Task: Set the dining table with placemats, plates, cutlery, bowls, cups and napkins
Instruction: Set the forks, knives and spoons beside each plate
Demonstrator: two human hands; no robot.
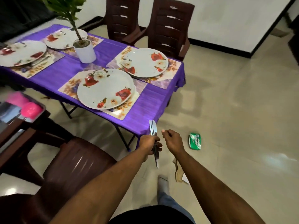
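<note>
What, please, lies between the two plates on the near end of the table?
Nothing stands between the near plate and the plate beyond; the head view shows only their mats' edges and purple cloth.

Four plates [105, 89] on placemats [68, 88] on tabletop [64, 70]; potted plant [85, 50] between them; two chairs [168, 28] behind; packet [194, 141] on floor, right.
</note>
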